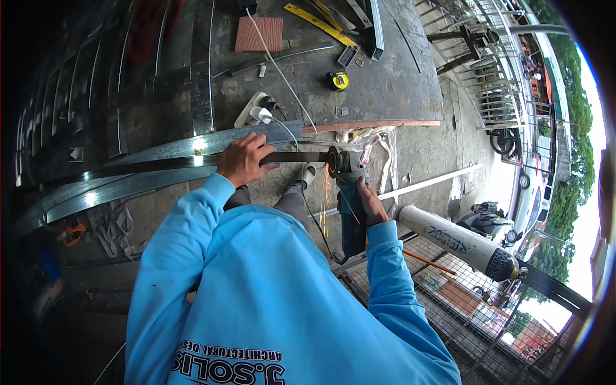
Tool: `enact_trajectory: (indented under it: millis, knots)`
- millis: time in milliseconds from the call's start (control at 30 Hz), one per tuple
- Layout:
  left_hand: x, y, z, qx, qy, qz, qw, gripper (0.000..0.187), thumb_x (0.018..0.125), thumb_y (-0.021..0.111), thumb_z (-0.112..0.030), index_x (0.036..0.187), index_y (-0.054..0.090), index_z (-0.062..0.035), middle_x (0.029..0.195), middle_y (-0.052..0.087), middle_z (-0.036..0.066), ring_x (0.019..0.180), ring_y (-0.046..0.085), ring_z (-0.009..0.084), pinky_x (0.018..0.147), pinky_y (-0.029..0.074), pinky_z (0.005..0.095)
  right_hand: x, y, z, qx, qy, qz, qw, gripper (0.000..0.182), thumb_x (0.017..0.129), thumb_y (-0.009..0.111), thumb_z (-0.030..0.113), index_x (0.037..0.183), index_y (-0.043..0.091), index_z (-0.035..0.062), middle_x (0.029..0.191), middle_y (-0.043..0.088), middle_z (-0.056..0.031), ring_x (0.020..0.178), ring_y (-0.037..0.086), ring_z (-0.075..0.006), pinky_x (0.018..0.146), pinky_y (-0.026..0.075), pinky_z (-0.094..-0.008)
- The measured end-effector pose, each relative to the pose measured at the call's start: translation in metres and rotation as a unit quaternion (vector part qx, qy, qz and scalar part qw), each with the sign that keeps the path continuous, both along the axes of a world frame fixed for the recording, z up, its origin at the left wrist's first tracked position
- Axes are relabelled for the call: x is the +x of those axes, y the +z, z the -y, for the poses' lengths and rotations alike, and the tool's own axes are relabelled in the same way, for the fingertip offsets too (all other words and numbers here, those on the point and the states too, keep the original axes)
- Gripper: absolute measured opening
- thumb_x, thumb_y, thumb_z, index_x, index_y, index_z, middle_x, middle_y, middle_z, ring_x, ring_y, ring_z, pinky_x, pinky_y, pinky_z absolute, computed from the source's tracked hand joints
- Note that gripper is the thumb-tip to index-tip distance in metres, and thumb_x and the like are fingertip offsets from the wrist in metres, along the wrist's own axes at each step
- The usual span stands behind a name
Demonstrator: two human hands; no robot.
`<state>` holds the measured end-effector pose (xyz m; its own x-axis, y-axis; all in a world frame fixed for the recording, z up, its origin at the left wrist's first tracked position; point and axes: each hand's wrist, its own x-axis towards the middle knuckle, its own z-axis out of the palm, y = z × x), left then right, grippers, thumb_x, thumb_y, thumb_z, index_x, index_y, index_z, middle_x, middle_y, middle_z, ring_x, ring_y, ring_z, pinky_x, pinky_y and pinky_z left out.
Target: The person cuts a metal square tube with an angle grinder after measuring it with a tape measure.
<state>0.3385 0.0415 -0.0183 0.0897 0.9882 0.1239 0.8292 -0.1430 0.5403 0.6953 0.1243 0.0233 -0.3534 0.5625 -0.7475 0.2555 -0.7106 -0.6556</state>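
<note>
My left hand is closed over a long dark metal bar that runs off to the left across shiny galvanized steel lengths. My right hand grips the teal body of an angle grinder. The grinder's disc meets the bar's right end, and orange sparks fall from there toward the floor. Fingers of my right hand are partly hidden behind the grinder. A dark cord trails from the tool's rear.
On the dark metal worktable lie a yellow tape measure, a reddish board piece, a yellow level and a power strip with plugs. A white gas cylinder lies at right. My shod foot is beneath the bar.
</note>
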Motion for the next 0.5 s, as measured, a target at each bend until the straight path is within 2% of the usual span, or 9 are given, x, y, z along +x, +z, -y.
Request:
enact_trajectory:
  millis: [167,300,367,400,467,500]
  knots:
    - [0.0,-0.002,0.0,0.006,0.002,0.004,1.0,0.038,0.075,0.082,-0.038,0.102,0.074,-0.0127,0.094,0.058,0.005,0.095,0.059,0.0258,0.084,0.053,0.0398,0.008,0.002,-0.001,0.017,0.025,0.003,1.0,0.069,0.092,0.069,0.053,0.134,0.043,0.0057,0.1,0.064,-0.0121,0.081,0.068,-0.0225,0.066,0.059,-0.0367]
    - [-0.001,-0.003,-0.001,0.006,0.004,0.011,1.0,0.038,0.075,0.082,-0.037,0.103,0.074,-0.0128,0.094,0.058,0.006,0.096,0.06,0.0261,0.084,0.053,0.0398,0.009,0.033,0.005,0.049,0.07,0.021,0.996,0.079,0.087,0.074,0.054,0.138,0.039,0.0055,0.104,0.064,-0.0132,0.083,0.067,-0.0229,0.068,0.059,-0.036]
    - [-0.002,-0.002,-0.001,0.005,0.004,0.013,1.0,0.039,0.075,0.082,-0.038,0.103,0.074,-0.0129,0.094,0.058,0.006,0.096,0.06,0.0263,0.084,0.053,0.0399,0.005,0.042,0.009,0.132,0.082,0.081,0.984,0.09,0.08,0.078,0.06,0.14,0.038,0.0046,0.109,0.064,-0.0177,0.09,0.067,-0.0276,0.075,0.059,-0.0398]
    - [-0.002,-0.002,-0.001,0.005,0.004,0.012,1.0,0.039,0.074,0.083,-0.037,0.103,0.074,-0.0128,0.094,0.058,0.006,0.096,0.06,0.0264,0.084,0.053,0.0398,0.008,0.036,0.008,0.133,0.081,0.082,0.984,0.09,0.08,0.078,0.06,0.14,0.038,0.0046,0.109,0.064,-0.0177,0.09,0.067,-0.0276,0.075,0.059,-0.0398]
    - [-0.001,-0.002,-0.001,0.006,0.0,0.012,1.0,0.039,0.074,0.083,-0.037,0.103,0.074,-0.0126,0.094,0.058,0.006,0.096,0.06,0.0266,0.084,0.053,0.0398,0.01,0.024,0.005,0.259,0.134,0.204,0.934,0.098,0.075,0.08,0.063,0.142,0.038,0.0037,0.115,0.062,-0.0239,0.099,0.066,-0.034,0.083,0.056,-0.0447]
    - [-0.001,-0.002,-0.002,0.009,0.001,0.015,1.0,0.04,0.074,0.083,-0.037,0.103,0.074,-0.0125,0.094,0.058,0.006,0.096,0.06,0.0266,0.084,0.053,0.0398,0.013,0.021,0.004,0.259,0.132,0.205,0.935,0.098,0.075,0.08,0.063,0.142,0.038,0.0037,0.115,0.062,-0.0239,0.099,0.066,-0.034,0.083,0.056,-0.0447]
